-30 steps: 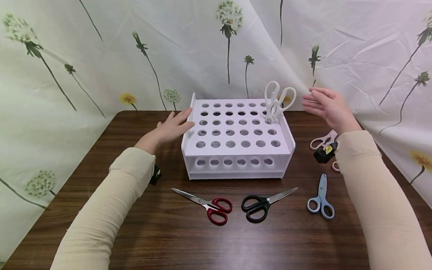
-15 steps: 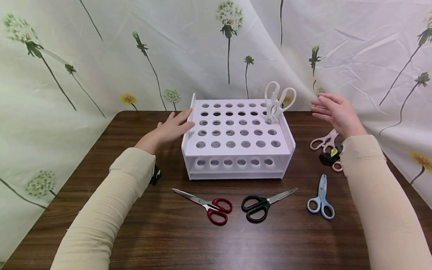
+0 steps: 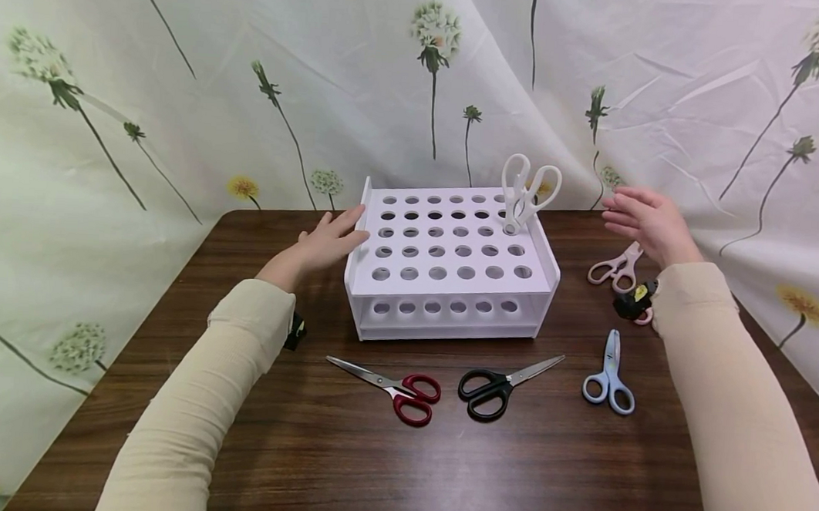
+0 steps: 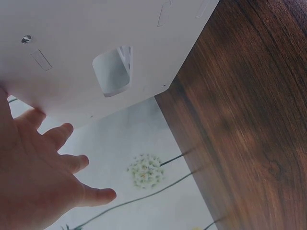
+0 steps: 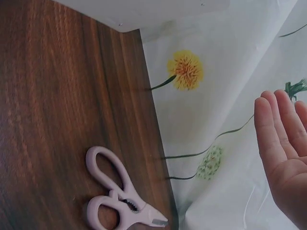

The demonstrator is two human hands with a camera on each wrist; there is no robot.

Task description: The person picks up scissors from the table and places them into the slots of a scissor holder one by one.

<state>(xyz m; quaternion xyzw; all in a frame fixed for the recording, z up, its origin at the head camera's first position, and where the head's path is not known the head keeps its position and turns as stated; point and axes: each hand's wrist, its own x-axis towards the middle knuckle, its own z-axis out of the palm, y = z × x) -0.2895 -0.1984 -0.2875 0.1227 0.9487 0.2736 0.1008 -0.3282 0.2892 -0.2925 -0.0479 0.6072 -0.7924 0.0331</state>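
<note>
White rack [image 3: 449,261] on brown worktop [image 3: 343,468], white scissors [image 3: 532,206] standing in a hole by its right side; left hand [image 3: 330,240] touches the rack's left panel, grip spread; right hand [image 3: 651,222] raised near pink scissors [image 5: 129,189], grip's fingers straight, pressed together; red scissors [image 3: 405,389], black scissors [image 3: 496,383] lie in front; blue scissors [image 3: 610,374] front right.

Pink scissors [image 5: 130,218] on wooden table [image 5: 53,120], one of the hands [image 5: 286,153] before flowered cloth [image 5: 223,72]
</note>
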